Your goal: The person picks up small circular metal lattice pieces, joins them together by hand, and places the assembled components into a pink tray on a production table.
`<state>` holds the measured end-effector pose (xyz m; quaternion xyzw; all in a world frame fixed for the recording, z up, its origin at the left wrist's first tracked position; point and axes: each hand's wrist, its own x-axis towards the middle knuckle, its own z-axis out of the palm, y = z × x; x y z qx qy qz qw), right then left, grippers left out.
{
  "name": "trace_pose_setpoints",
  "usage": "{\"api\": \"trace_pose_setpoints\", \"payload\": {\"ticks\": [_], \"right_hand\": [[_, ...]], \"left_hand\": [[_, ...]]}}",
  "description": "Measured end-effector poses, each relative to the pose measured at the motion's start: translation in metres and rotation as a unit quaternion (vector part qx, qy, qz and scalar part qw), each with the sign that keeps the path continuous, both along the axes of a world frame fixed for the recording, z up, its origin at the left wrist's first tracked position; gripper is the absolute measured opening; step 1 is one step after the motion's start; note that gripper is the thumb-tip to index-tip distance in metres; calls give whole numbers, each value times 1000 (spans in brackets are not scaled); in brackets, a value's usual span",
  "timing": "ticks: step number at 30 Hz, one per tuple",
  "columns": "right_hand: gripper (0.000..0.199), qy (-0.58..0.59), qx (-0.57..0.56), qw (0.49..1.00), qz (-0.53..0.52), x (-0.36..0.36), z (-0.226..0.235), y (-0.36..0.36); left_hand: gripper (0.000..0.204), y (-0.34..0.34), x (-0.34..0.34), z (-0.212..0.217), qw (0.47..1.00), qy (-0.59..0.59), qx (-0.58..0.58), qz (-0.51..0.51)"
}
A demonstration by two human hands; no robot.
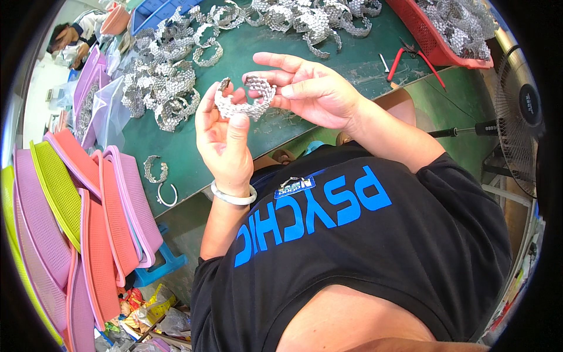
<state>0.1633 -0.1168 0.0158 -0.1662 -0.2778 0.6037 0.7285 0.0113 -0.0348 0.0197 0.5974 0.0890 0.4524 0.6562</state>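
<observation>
**Silvery cuff (pixel 258 108) raised between your hands**

Head view: your left hand (pixel 224 149) pinches the cuff's left side, thumb in front, above the green table (pixel 358 76). Your right hand (pixel 322 94) is partly spread at its right end; whether it grips, I cannot tell. Similar cuffs (pixel 167 85) heap beyond.

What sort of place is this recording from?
Most likely a small workshop handling metal jewellery: heaps of silvery open cuffs cover part of a green worktable, red-handled pliers lie near its edge, and stacked plastic baskets stand alongside.
</observation>
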Motion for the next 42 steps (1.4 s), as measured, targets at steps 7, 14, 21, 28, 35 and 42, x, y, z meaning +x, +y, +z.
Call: {"api": "trace_pose_setpoints", "payload": {"ticks": [7, 14, 21, 28, 35, 42], "right_hand": [[48, -57, -53, 997, -27, 4, -6, 0], [43, -240, -148, 954, -104, 2, 6, -4], [46, -373, -85, 912, -145, 2, 19, 2], [51, -237, -100, 964, -67, 5, 21, 8], [40, -23, -134, 984, -113, 5, 16, 11], [37, 49, -122, 985, -114, 11, 11, 12]], "left_hand": [[38, 9, 3, -9, 977, 5, -207, -46], [38, 15, 4, -4, 920, 44, -373, -109], [49, 20, 12, -4, 919, 193, -339, -65], [52, 38, 14, -8, 934, 233, -259, -78], [40, 28, 13, -11, 950, 135, -256, -116], [30, 23, 12, -9, 952, 111, -250, -135]]}}
